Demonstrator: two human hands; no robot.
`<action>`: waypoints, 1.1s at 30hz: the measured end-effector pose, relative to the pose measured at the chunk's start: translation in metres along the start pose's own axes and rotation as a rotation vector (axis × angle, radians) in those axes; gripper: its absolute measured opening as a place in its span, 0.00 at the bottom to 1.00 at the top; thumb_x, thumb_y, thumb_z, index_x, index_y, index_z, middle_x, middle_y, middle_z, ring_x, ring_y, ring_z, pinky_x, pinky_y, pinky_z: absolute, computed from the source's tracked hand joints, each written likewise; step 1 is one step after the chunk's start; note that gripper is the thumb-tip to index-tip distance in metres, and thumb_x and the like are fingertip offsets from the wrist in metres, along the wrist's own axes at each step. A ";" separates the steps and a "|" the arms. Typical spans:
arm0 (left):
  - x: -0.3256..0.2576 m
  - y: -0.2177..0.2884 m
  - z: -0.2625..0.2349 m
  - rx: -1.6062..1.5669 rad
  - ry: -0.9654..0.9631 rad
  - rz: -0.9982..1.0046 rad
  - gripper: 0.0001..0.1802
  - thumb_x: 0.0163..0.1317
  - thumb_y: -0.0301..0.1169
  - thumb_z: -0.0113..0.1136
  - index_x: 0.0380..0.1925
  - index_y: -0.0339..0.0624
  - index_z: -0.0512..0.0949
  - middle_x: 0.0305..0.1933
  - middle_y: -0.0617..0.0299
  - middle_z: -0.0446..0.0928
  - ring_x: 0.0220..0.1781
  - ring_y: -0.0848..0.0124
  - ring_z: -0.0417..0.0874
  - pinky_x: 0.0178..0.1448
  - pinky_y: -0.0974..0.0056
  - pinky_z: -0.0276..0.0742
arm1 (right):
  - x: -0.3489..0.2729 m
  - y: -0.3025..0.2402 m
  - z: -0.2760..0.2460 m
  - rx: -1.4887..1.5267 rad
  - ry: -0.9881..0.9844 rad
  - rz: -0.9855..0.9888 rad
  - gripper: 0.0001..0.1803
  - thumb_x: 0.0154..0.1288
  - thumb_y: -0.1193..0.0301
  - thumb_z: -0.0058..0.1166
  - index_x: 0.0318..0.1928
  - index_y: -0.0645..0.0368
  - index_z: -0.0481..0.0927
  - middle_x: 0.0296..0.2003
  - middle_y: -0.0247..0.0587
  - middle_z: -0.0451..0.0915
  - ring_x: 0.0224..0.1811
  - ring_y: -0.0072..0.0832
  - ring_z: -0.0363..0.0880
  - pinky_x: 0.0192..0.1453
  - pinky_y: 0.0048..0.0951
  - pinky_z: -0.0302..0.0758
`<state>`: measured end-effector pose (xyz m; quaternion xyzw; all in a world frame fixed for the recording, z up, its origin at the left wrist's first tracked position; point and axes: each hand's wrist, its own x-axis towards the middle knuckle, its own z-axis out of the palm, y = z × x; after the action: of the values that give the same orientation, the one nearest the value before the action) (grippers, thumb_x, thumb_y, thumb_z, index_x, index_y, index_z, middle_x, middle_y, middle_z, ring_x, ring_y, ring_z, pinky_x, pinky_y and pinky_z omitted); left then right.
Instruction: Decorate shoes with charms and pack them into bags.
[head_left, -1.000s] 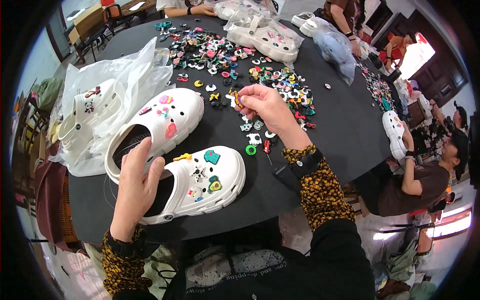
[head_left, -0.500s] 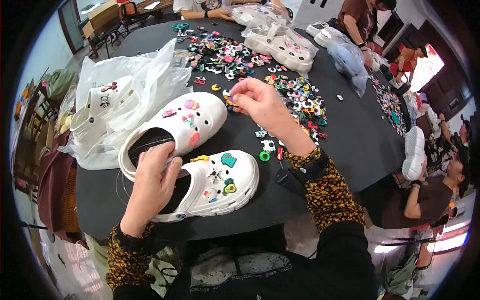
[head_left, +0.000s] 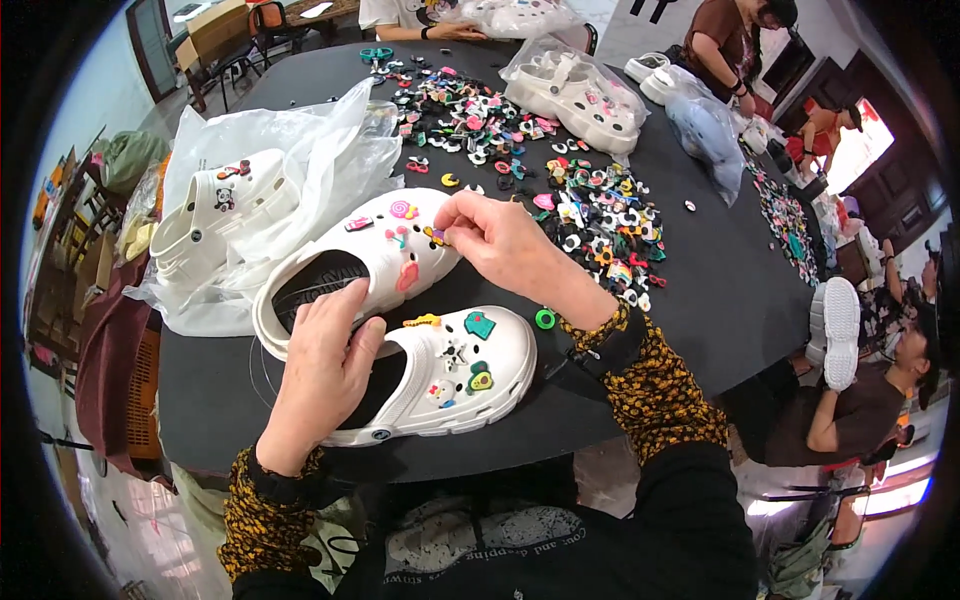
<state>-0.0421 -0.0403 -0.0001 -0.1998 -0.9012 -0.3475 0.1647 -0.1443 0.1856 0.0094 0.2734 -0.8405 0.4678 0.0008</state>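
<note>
A white clog with pink charms on its toe lies slanted before me. My left hand grips the near side of its opening, fingers reaching over the rim. Between the thumb and fingers of my right hand is a small yellow and purple shoe charm, held against the holes at the clog's toe. The fingers hide part of it. Nearer to me sits the matching white clog, with teal, avocado and other charms on its upper.
Loose charms lie in a multicoloured pile and a second pile. On the left, another decorated clog rests on a plastic bag. Bagged clogs stand at the back. Other people work around the black table.
My right hand has moved left and down, bringing the charm from beside the pile onto the clog's toe. My left hand keeps its hold. The whole view has shifted slightly.
</note>
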 end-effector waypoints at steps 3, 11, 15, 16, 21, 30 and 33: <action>0.000 0.000 -0.001 0.011 -0.008 -0.005 0.20 0.63 0.28 0.58 0.53 0.30 0.72 0.44 0.46 0.77 0.44 0.53 0.75 0.52 0.56 0.68 | -0.003 0.004 0.000 -0.035 0.032 -0.125 0.07 0.65 0.76 0.50 0.41 0.64 0.79 0.33 0.43 0.82 0.36 0.27 0.80 0.41 0.27 0.75; 0.001 0.001 -0.001 0.005 -0.019 -0.008 0.20 0.62 0.28 0.58 0.53 0.29 0.72 0.45 0.45 0.77 0.45 0.52 0.75 0.53 0.56 0.67 | -0.005 0.015 -0.004 -0.186 0.060 -0.372 0.07 0.58 0.76 0.59 0.38 0.63 0.81 0.34 0.43 0.81 0.38 0.36 0.78 0.44 0.33 0.74; 0.001 -0.002 0.000 0.043 -0.013 0.027 0.20 0.61 0.28 0.59 0.52 0.30 0.72 0.45 0.46 0.78 0.46 0.52 0.76 0.52 0.56 0.67 | -0.004 0.017 0.000 -0.198 0.099 -0.387 0.06 0.58 0.77 0.58 0.37 0.64 0.82 0.35 0.43 0.81 0.39 0.37 0.79 0.45 0.33 0.75; 0.001 -0.002 0.001 0.035 -0.008 0.017 0.21 0.60 0.29 0.59 0.52 0.30 0.72 0.45 0.46 0.78 0.47 0.52 0.76 0.52 0.55 0.67 | -0.003 0.018 0.000 -0.218 0.096 -0.398 0.06 0.58 0.78 0.58 0.37 0.64 0.82 0.35 0.44 0.81 0.40 0.38 0.80 0.45 0.33 0.75; 0.000 0.001 -0.002 0.031 0.029 0.038 0.23 0.60 0.28 0.60 0.54 0.30 0.70 0.49 0.44 0.76 0.51 0.51 0.76 0.55 0.54 0.68 | -0.004 0.009 0.003 -0.205 0.113 -0.365 0.06 0.58 0.77 0.54 0.36 0.63 0.80 0.32 0.47 0.80 0.39 0.43 0.78 0.46 0.39 0.73; -0.011 -0.017 -0.087 0.110 0.284 -0.055 0.18 0.59 0.23 0.59 0.51 0.35 0.75 0.55 0.46 0.75 0.58 0.49 0.75 0.61 0.55 0.71 | -0.005 0.001 -0.049 -0.531 -0.053 -0.233 0.07 0.54 0.76 0.57 0.36 0.62 0.81 0.34 0.47 0.78 0.41 0.43 0.76 0.50 0.39 0.72; -0.012 -0.089 -0.128 0.449 0.400 -0.125 0.19 0.61 0.27 0.59 0.52 0.31 0.73 0.56 0.42 0.74 0.60 0.48 0.74 0.65 0.54 0.67 | 0.022 -0.022 -0.055 -0.533 -0.094 -0.254 0.09 0.54 0.76 0.58 0.37 0.62 0.80 0.36 0.48 0.78 0.43 0.45 0.76 0.51 0.40 0.72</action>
<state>-0.0542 -0.1926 0.0351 -0.0303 -0.9157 -0.1817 0.3573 -0.1670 0.2096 0.0638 0.3878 -0.8919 0.2136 0.0919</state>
